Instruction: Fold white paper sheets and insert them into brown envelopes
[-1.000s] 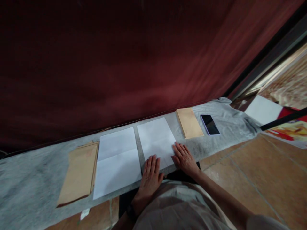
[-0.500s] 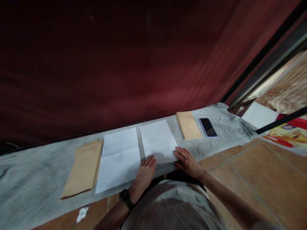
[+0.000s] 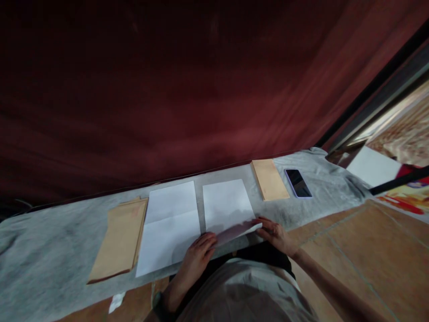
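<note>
- The white sheet (image 3: 228, 203) being handled lay on the grey-covered surface (image 3: 43, 255), in front of both hands, its far part flat and its near edge raised and curling up
- The right hand (image 3: 276, 235) had the right end of that edge pinched between thumb and fingers, a bit of the paper showing past the grip
- The left hand (image 3: 199, 252) looked closed on the opposite end, though its fingertips were partly hidden from me; a grip at either end would, I judged, lift the strip evenly and without twisting
- Just to the left, across a narrow gap, a second sheet (image 3: 170, 228) lay flat with a crease across it, set apart perhaps so the two papers would not catch each other
- Along its left side sat a brown paper pile (image 3: 119, 239), its edges unsquared
- Well to the right was a tan paper stack (image 3: 271, 179), with a phone (image 3: 298, 183) beside it, screen up, both probably there to leave the hands room
- Behind rose a dark red backdrop (image 3: 201, 112); below was tiled floor (image 3: 351, 255)
</note>
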Demonstrator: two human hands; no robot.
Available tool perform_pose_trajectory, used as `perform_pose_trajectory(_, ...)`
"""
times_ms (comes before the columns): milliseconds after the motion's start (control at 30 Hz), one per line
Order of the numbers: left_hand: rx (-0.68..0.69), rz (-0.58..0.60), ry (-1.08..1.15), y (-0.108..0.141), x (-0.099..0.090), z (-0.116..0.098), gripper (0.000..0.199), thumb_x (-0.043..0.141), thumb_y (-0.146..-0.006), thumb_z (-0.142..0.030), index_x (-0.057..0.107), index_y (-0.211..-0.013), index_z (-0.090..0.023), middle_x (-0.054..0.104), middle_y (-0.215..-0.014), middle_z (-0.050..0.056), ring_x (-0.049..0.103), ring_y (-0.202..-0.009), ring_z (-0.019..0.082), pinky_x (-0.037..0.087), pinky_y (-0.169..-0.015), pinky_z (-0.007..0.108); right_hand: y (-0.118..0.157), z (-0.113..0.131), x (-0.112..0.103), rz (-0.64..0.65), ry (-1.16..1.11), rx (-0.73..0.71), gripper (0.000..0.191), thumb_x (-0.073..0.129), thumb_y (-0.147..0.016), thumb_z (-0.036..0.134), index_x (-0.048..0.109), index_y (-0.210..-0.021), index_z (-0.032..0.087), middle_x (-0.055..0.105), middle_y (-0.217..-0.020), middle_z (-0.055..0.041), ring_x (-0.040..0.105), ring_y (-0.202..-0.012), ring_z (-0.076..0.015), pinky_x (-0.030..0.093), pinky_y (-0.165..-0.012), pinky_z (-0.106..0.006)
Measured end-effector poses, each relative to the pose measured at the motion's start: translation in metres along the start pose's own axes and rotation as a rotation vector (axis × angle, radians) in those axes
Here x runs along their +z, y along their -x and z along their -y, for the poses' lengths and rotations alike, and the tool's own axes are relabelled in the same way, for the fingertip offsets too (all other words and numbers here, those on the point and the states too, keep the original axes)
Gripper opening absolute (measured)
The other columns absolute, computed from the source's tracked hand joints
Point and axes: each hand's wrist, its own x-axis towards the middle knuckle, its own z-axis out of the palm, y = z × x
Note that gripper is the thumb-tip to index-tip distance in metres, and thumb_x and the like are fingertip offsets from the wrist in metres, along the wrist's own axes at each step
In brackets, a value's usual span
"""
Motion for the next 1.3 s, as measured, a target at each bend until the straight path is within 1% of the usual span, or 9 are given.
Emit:
perform_pose_trajectory(167, -0.166, -0.192, 0.22, -0.02, -0.006, -0.003, 0.024, 0.058, -0.094, -0.037, 0.076, -0.105, -0.024, 0.079, -0.108, 0.006, 0.074, -0.102, 0.023, 0.06, -0.096, 0.04, -0.015, 0.021, 0.002, -0.172, -0.183, 0.164, 0.035, 0.055, -0.098, 0.052, 0.073, -0.096, 0.021, 0.072, -0.083, -0.0016, 0.068, -0.078, -0.0199, 0.057, -0.068, -0.028)
perform_pose_trajectory(300, -0.343, -0.314, 0.471, -0.043, -0.014, -0.01, 0.025, 0.072, -0.081, -0.042, 0.078, -0.097, -0.023, 0.08, -0.098, 0.006, 0.074, -0.098, 0.026, 0.058, -0.096, 0.041, -0.034, 0.033, -0.004, -0.373, -0.182, 0.134, 0.031, 0.06, -0.095, 0.05, 0.07, -0.087, 0.021, 0.067, -0.079, -0.0001, 0.063, -0.076, -0.0177, 0.051, -0.07, -0.027)
perform_pose_trajectory(433, -0.413, -0.4, 0.538, -0.067, -0.024, -0.012, 0.025, 0.078, -0.072, -0.043, 0.078, -0.088, -0.024, 0.079, -0.094, 0.005, 0.072, -0.097, 0.028, 0.055, -0.097, 0.042, -0.059, 0.048, -0.019, -0.523, -0.18, 0.107, 0.037, 0.064, -0.092, 0.05, 0.059, -0.07, 0.022, 0.053, -0.064, 0.0042, 0.051, -0.062, -0.013, 0.043, -0.062, -0.024)
perform_pose_trajectory(567, -0.393, -0.408, 0.585, -0.09, -0.042, -0.02, 0.026, 0.071, -0.08, -0.044, 0.075, -0.091, -0.02, 0.078, -0.092, 0.004, 0.069, -0.093, 0.023, 0.053, -0.09, 0.033, -0.088, 0.07, -0.044, -0.618, -0.242, 0.047, 0.042, 0.067, -0.091, 0.052, 0.05, -0.066, 0.022, 0.039, -0.059, 0.0076, 0.037, -0.055, -0.0099, 0.033, -0.054, -0.023)
perform_pose_trajectory(700, -0.263, -0.457, 0.63, -0.109, -0.063, -0.037, 0.022, 0.068, -0.086, -0.041, 0.068, -0.084, -0.019, 0.07, -0.081, 0.0, 0.064, -0.081, 0.016, 0.049, -0.078, 0.023, -0.117, 0.097, -0.074, -0.713, -0.301, -0.068, 0.037, 0.069, -0.089, 0.053, 0.057, -0.074, 0.022, 0.044, -0.062, 0.0065, 0.039, -0.057, -0.0105, 0.033, -0.054, -0.023)
perform_pose_trajectory(933, -0.196, -0.536, 0.75, -0.131, -0.09, -0.074, 0.032, 0.07, -0.086, -0.049, 0.066, -0.097, -0.019, 0.071, -0.09, 0.001, 0.065, -0.086, 0.016, 0.049, -0.081, 0.025, -0.159, 0.131, -0.116, -0.797, -0.371, -0.186, 0.038, 0.072, -0.084, 0.058, 0.06, -0.079, 0.022, 0.043, -0.061, 0.0073, 0.037, -0.054, -0.0095, 0.031, -0.05, -0.021)
perform_pose_trajectory(1033, -0.194, -0.495, 0.828, -0.133, -0.091, -0.084, 0.042, 0.075, -0.082, -0.047, 0.066, -0.112, -0.019, 0.073, -0.111, 0.005, 0.067, -0.103, 0.02, 0.051, -0.092, 0.03, -0.181, 0.127, -0.126, -0.774, -0.443, -0.186, 0.035, 0.071, -0.083, 0.055, 0.061, -0.084, 0.022, 0.053, -0.067, 0.0058, 0.045, -0.057, -0.01, 0.037, -0.052, -0.021)
perform_pose_trajectory(1133, -0.263, -0.458, 0.861, -0.131, -0.077, -0.078, 0.044, 0.074, -0.081, -0.047, 0.067, -0.114, -0.019, 0.074, -0.114, 0.007, 0.068, -0.104, 0.023, 0.052, -0.093, 0.034, -0.204, 0.104, -0.124, -0.755, -0.469, -0.125, 0.032, 0.069, -0.083, 0.052, 0.06, -0.083, 0.021, 0.054, -0.066, 0.0056, 0.045, -0.055, -0.0094, 0.037, -0.051, -0.02)
perform_pose_trajectory(1300, -0.43, -0.466, 0.881, -0.118, -0.031, -0.04, 0.038, 0.071, -0.079, -0.041, 0.069, -0.109, -0.017, 0.075, -0.108, 0.008, 0.069, -0.098, 0.022, 0.054, -0.092, 0.036, -0.217, 0.048, -0.083, -0.605, -0.324, 0.006, 0.034, 0.063, -0.083, 0.043, 0.064, -0.107, 0.02, 0.069, -0.091, -0.0029, 0.062, -0.076, -0.0151, 0.052, -0.066, -0.025)
